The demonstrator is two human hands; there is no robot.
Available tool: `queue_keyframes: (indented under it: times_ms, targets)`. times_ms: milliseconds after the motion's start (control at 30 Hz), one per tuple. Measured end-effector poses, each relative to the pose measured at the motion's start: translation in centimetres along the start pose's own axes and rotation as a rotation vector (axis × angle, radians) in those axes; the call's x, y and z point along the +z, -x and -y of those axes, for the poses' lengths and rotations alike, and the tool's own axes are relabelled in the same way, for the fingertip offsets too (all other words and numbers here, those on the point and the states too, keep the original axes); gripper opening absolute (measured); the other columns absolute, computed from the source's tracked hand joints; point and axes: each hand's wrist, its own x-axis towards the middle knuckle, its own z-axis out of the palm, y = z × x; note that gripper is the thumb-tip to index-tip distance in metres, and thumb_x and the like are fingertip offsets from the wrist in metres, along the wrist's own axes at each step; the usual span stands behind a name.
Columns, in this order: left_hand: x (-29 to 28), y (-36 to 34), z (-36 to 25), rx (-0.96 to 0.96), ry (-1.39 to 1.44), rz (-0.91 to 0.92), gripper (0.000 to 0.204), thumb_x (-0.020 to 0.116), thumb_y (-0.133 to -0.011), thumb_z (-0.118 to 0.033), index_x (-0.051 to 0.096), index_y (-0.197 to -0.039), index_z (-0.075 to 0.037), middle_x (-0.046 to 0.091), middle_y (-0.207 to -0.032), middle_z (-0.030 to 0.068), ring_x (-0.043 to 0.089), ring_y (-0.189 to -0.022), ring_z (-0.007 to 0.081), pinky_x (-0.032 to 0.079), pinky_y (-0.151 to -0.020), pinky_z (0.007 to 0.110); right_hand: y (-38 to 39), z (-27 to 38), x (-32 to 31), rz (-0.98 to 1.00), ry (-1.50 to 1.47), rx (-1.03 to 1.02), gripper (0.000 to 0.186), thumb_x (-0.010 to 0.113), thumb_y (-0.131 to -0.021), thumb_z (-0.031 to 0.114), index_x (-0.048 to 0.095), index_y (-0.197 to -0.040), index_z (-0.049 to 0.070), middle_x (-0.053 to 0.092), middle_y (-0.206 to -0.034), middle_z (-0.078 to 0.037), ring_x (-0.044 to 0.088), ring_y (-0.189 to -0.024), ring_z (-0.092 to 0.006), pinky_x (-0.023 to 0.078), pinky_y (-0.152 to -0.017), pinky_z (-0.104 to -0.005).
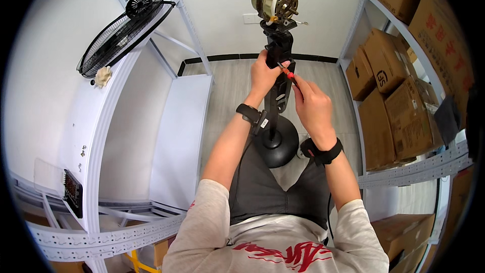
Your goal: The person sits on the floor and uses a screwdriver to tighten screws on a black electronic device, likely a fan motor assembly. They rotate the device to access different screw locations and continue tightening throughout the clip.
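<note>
Far left, on a white shelf [90,116], a black fan cage [117,40] is being propped aslant; just below it a pale crumpled lump [102,77] is sitting. Further down the same shelf, a few small metal pieces [83,150] are lying loose, and a dark rectangular case [74,193] is resting near the shelf's lower end.

Centre: the left forearm is being extended up and forward, slanting slightly rightward, a black band [248,113] being worn at the wrist. The left hand [263,77] is being kept curled about the black fan stand [279,45], its thumb being laid across the front toward the right; the fingers behind are being hidden by the post. The stand is being held upright between the knees, its round base [278,146] resting on the floor, a bare motor [275,2] being carried at the top.

Just right of the post, a red-and-dark hand tool [290,76] is being gripped in the right hand [314,105], its tip being pointed up and left, close by the left thumb. Whether the post is being touched by the tip cannot be told. The right fingers are being folded narrowly round the handle; the forearm is being angled inward from the lower right, another black band [323,151] being worn there.

Far right, cardboard boxes [371,131] are being stored on a rack.
</note>
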Motion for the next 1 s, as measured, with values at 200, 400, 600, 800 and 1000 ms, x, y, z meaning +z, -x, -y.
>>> queue_keyframes:
  times_ms: [200, 400, 600, 800, 1000]
  targets:
    - [-0.1, -1.0, 0.3, 0.000, 0.026, -0.048, 0.051, 0.083, -0.072, -0.031, 0.061, -0.106, -0.001, 0.071, -0.093, 0.0120, 0.067, -0.084, 0.0214, 0.051, -0.078, 0.033, -1.2, -2.7, 1.7, 0.007, -0.214, 0.057, 0.023, 0.067, -0.083, 0.007, 0.067, -0.106, 0.007, 0.066, -0.084, -0.011, 0.064, -0.069, -0.0314, 0.052, -0.059, -0.0394]
    - [0.1, -1.0, 0.5, 0.046, -0.050, -0.046, 0.056, 0.082, -0.071, -0.035, 0.057, -0.106, 0.000, 0.069, -0.089, 0.0166, 0.067, -0.083, 0.0336, 0.051, -0.072, 0.039, -0.9, -1.8, 2.0, -0.004, -0.037, -0.006, 0.022, 0.069, -0.083, 0.009, 0.068, -0.104, 0.006, 0.067, -0.084, -0.012, 0.064, -0.067, -0.0284, 0.051, -0.060, -0.0358]
    - [-0.3, -0.6, 0.4, 0.045, -0.092, -0.038, 0.059, 0.082, -0.071, -0.037, 0.058, -0.108, 0.001, 0.070, -0.091, 0.0163, 0.068, -0.082, 0.0306, 0.052, -0.073, 0.038, -1.2, -2.3, 2.3, 0.127, -0.424, 0.468, 0.023, 0.064, -0.089, 0.023, 0.069, -0.100, 0.004, 0.070, -0.075, -0.009, 0.064, -0.065, -0.0165, 0.047, -0.058, -0.0312]
    - [0.1, -0.8, 0.6, 0.078, -0.038, -0.065, 0.059, 0.084, -0.069, -0.037, 0.058, -0.108, 0.000, 0.070, -0.090, 0.0164, 0.069, -0.083, 0.0311, 0.052, -0.074, 0.037, -2.1, -3.4, 1.9, 0.356, -0.426, 0.589, 0.024, 0.062, -0.091, 0.026, 0.070, -0.098, 0.005, 0.068, -0.068, -0.007, 0.063, -0.065, -0.0187, 0.048, -0.062, -0.0325]
    - [0.2, -1.0, 0.9, 0.066, -0.067, -0.100, 0.056, 0.084, -0.069, -0.036, 0.057, -0.104, -0.002, 0.069, -0.085, 0.0178, 0.068, -0.082, 0.0362, 0.052, -0.071, 0.040, -1.8, -1.4, 1.4, -0.040, 0.017, -0.037, 0.014, 0.069, -0.084, 0.016, 0.070, -0.097, 0.009, 0.068, -0.080, -0.010, 0.064, -0.069, -0.0271, 0.051, -0.066, -0.0359]
